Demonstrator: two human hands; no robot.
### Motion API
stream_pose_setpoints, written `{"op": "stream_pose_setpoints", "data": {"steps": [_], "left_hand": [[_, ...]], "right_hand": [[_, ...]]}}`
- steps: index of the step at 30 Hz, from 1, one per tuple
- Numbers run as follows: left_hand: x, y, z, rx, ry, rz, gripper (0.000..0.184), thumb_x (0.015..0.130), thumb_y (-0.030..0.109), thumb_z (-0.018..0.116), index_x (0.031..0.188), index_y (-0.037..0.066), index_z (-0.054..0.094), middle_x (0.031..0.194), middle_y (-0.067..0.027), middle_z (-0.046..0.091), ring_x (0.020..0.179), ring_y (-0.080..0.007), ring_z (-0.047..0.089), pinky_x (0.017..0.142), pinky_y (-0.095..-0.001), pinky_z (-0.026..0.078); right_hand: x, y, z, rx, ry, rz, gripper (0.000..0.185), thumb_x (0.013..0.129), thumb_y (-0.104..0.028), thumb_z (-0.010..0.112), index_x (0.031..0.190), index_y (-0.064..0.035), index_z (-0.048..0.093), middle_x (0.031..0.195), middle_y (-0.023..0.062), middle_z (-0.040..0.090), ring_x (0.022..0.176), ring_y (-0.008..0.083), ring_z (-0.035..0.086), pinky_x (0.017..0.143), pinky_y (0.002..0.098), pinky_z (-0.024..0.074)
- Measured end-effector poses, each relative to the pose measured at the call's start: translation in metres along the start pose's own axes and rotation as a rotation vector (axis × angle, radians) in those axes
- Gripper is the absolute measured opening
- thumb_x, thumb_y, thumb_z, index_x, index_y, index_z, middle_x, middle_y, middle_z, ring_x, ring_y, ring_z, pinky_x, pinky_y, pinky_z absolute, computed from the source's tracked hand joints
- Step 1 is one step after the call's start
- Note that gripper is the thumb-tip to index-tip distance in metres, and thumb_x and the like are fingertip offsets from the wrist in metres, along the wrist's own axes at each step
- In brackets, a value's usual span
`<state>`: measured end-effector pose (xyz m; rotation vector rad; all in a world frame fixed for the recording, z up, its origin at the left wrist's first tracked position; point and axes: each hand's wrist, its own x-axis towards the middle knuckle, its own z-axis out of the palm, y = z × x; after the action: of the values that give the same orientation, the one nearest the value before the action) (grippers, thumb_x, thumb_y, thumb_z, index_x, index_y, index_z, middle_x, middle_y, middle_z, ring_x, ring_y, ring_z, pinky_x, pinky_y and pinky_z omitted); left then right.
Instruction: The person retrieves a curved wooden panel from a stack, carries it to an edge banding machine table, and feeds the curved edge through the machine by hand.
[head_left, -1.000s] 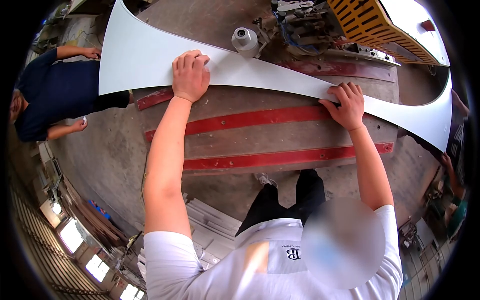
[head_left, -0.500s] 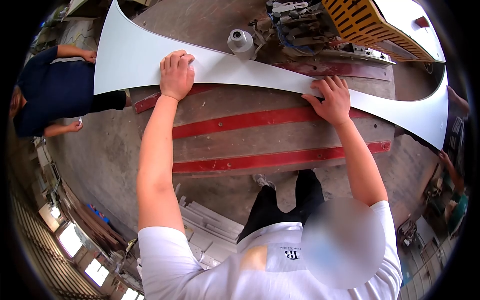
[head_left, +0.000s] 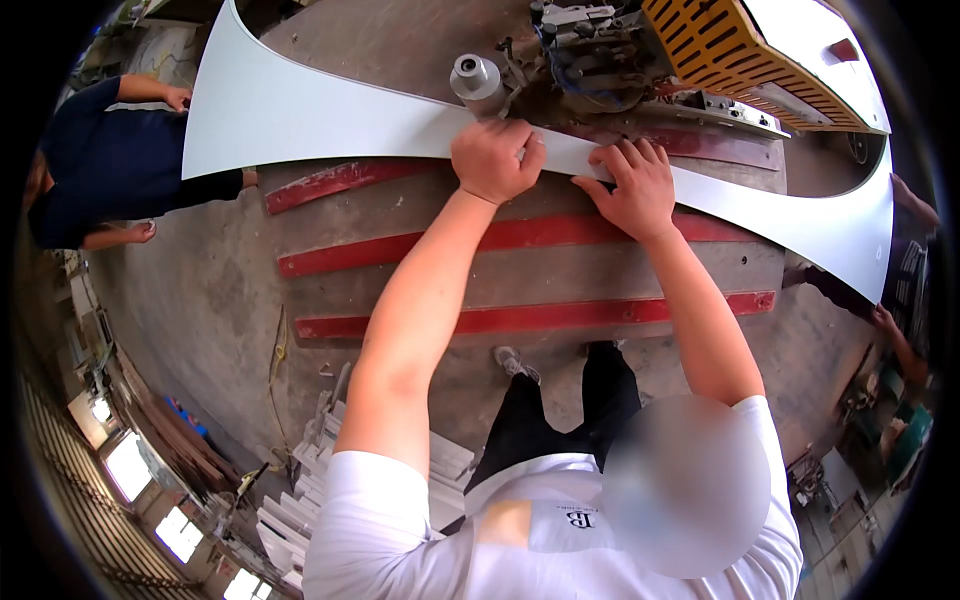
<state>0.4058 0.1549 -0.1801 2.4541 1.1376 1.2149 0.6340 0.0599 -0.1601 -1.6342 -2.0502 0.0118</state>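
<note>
A long white panel stretches across the view, looking bowed by the lens, wide at both ends and narrow in the middle. My left hand is closed over its middle, knuckles near the far edge, with thumb and forefinger curled together. Just to the right, my right hand grips the narrow part, fingers bent over the top and thumb by the near edge. Beneath lies a worn brown table with red strips. Behind the panel, close to my left hand, stands a grey metal cylinder.
At the left end, a person in a dark shirt has a hand by the panel. At the right end, another person's hand touches its corner. Machine parts with cables and a yellow slotted guard stand behind. White profiles lie below left.
My left hand has moved right along the panel, from its wide left part to the middle, and is now more closed. My right hand has shifted slightly left.
</note>
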Motion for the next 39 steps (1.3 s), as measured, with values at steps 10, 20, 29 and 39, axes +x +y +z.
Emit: {"op": "stream_pose_setpoints", "data": {"steps": [10, 20, 29, 39], "left_hand": [[-0.003, -0.021, -0.013, 0.045, 0.019, 0.05, 0.017, 0.079, 0.016, 0.07, 0.066, 0.01, 0.061, 0.068, -0.0084, 0.064, 0.062, -0.0332, 0.063, 0.054, -0.0433, 0.047], [-0.007, -0.057, -0.044, -0.119, 0.043, -0.124, 0.022, 0.089, 0.015, 0.064, 0.068, 0.007, 0.065, 0.071, -0.0132, 0.065, 0.067, -0.0359, 0.065, 0.064, -0.0456, 0.051], [0.011, -0.095, -0.048, 0.507, 0.154, -0.225, 0.026, 0.104, 0.034, 0.054, 0.109, 0.012, 0.068, 0.115, -0.008, 0.072, 0.118, -0.034, 0.064, 0.106, -0.0509, 0.046], [0.0, -0.134, -0.07, 0.433, -0.058, -0.305, 0.024, 0.106, 0.026, 0.057, 0.115, 0.01, 0.072, 0.111, -0.011, 0.075, 0.111, -0.036, 0.066, 0.1, -0.0518, 0.05]], "right_hand": [[-0.017, 0.028, -0.023, 0.043, -0.005, -0.056, 0.036, 0.08, -0.038, 0.09, 0.101, -0.0171, 0.07, 0.095, 0.0016, 0.066, 0.095, 0.0295, 0.062, 0.085, 0.0442, 0.0483], [-0.015, 0.035, -0.019, 0.027, 0.029, -0.056, 0.027, 0.085, -0.035, 0.086, 0.093, -0.0169, 0.068, 0.102, 0.0011, 0.067, 0.097, 0.0304, 0.061, 0.088, 0.0432, 0.0468], [-0.002, 0.022, -0.011, 0.029, 0.006, -0.051, 0.027, 0.084, -0.039, 0.086, 0.09, -0.0182, 0.069, 0.091, 0.0009, 0.065, 0.093, 0.0284, 0.062, 0.085, 0.0437, 0.0443], [0.001, -0.003, 0.005, 0.072, -0.052, 0.031, 0.027, 0.084, -0.041, 0.083, 0.089, -0.0203, 0.066, 0.088, -0.001, 0.064, 0.095, 0.0239, 0.064, 0.087, 0.0419, 0.0474]]}}
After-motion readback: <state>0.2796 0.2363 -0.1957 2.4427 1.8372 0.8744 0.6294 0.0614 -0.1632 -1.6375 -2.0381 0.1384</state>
